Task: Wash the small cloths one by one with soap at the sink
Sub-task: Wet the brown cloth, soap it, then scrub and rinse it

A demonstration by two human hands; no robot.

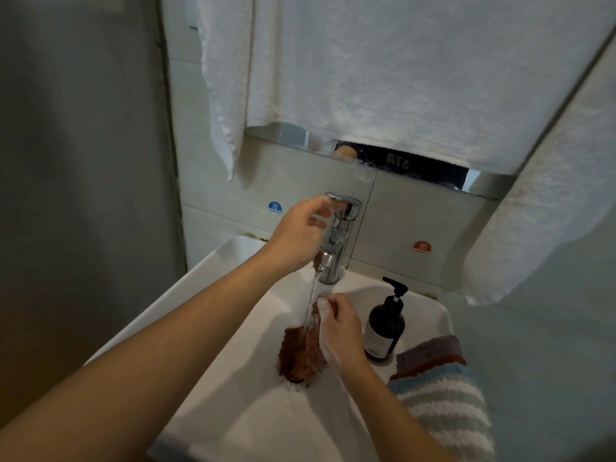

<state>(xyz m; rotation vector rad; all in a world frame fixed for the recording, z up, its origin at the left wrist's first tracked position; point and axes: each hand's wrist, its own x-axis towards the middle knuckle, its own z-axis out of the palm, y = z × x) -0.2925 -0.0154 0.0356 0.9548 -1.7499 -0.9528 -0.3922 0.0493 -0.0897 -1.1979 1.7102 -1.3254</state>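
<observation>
While my left hand (300,233) is gripping the tap lever (341,199) to control flow, my right hand (340,326) is clutching the soapy brown cloth (301,353) under the stream, rinsing it over the sink (213,271).

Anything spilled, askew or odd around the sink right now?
Nothing spilled. One oddity: the stack of cloths hangs over the sink's right rim and might slip. Soap bottle stands upright; water runs onto the brown cloth in the right hand.
</observation>
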